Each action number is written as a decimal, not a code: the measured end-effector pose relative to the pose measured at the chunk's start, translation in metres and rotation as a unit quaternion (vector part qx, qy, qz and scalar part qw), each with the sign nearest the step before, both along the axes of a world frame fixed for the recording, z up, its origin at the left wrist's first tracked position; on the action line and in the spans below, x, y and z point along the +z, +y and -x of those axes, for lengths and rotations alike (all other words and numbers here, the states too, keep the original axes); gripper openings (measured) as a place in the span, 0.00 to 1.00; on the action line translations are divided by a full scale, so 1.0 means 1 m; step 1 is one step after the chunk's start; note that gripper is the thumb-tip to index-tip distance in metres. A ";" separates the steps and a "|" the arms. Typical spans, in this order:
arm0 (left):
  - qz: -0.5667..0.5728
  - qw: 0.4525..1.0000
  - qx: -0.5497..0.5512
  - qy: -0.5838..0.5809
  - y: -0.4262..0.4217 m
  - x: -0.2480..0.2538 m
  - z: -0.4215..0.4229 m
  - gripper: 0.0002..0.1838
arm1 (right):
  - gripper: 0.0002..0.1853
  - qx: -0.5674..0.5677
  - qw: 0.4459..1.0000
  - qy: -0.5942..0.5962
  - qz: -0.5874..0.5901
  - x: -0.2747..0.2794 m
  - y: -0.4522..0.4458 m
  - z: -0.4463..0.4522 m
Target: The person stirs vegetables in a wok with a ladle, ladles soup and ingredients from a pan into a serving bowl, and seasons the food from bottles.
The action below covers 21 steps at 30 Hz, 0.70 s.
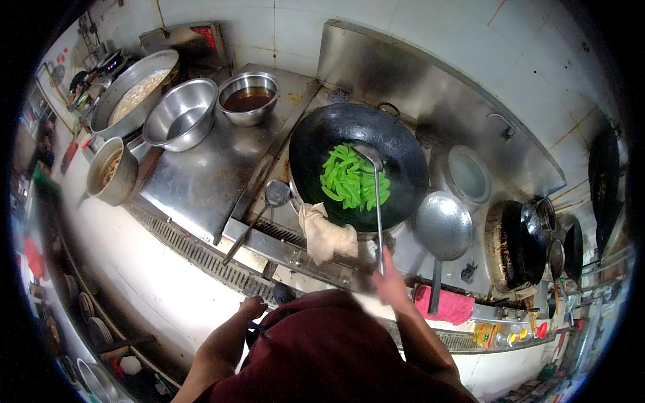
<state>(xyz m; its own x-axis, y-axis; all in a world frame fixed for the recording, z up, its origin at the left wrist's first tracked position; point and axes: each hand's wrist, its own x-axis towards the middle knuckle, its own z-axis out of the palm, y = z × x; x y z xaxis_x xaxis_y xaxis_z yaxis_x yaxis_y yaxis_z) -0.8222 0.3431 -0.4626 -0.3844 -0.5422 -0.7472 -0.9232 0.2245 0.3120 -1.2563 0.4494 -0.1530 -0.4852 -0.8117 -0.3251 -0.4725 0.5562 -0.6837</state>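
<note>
My right hand point(391, 281) is closed around the long handle of a metal wok ladle point(377, 195). The ladle's head rests in a large black wok point(316, 138), against a pile of bright green pea pods point(346, 178). Down by the stove's front edge, my left hand point(253, 307) is curled closed beside a dark round knob point(283, 293); what it grips, if anything, is hidden. A beige cloth point(326, 234) hangs over the wok's near left side. Left of the wok lies another ladle point(276, 193), its handle toward me.
Left on the steel counter point(195, 185) stand a bowl of dark liquid point(248, 97), a steel bowl point(181, 114), a large pan point(164, 60) and a pot point(111, 171). A perforated strainer point(442, 225), pink towel point(445, 305) and blackened pan point(514, 242) are right.
</note>
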 end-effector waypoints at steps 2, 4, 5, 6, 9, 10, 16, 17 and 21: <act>0.026 0.998 -0.059 0.011 0.001 -0.028 -0.008 0.26 | 0.42 -0.005 1.000 -0.016 -0.023 -0.004 0.001 0.001; 0.019 0.998 -0.055 0.009 0.003 -0.028 -0.009 0.26 | 0.42 -0.007 0.999 -0.025 -0.037 -0.002 0.000 0.001; 0.013 0.999 -0.051 0.007 0.002 -0.017 -0.006 0.26 | 0.42 -0.008 0.999 -0.027 -0.039 -0.002 0.000 0.001; 0.014 0.999 -0.051 0.007 0.002 -0.005 -0.003 0.26 | 0.42 -0.009 0.999 -0.029 -0.041 -0.003 0.000 0.000; -0.023 0.999 0.032 -0.003 0.002 0.044 0.010 0.26 | 0.41 0.010 1.000 -0.002 0.013 -0.006 0.003 0.000; -0.028 0.999 0.033 -0.009 0.002 0.047 0.010 0.25 | 0.41 0.004 1.000 -0.011 0.004 -0.003 0.002 -0.001; -0.006 1.000 0.012 -0.016 0.006 0.045 0.009 0.23 | 0.41 -0.009 0.999 -0.030 -0.018 0.008 -0.001 -0.003; 0.004 0.999 0.033 -0.005 0.008 0.052 0.011 0.23 | 0.41 -0.014 0.999 -0.028 -0.036 0.011 -0.002 -0.004; -0.015 1.000 0.017 0.004 0.007 0.071 0.018 0.23 | 0.41 -0.016 0.998 -0.029 -0.048 0.006 -0.001 -0.001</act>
<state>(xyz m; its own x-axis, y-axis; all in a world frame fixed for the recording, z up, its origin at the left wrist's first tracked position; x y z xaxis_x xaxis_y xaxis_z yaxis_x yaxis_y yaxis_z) -0.8405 0.3505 -0.3911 -0.3722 -0.5317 -0.7607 -0.9275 0.1830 0.3259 -1.2551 0.4481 -0.1474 -0.4880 -0.7602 -0.4289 -0.4147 0.6343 -0.6524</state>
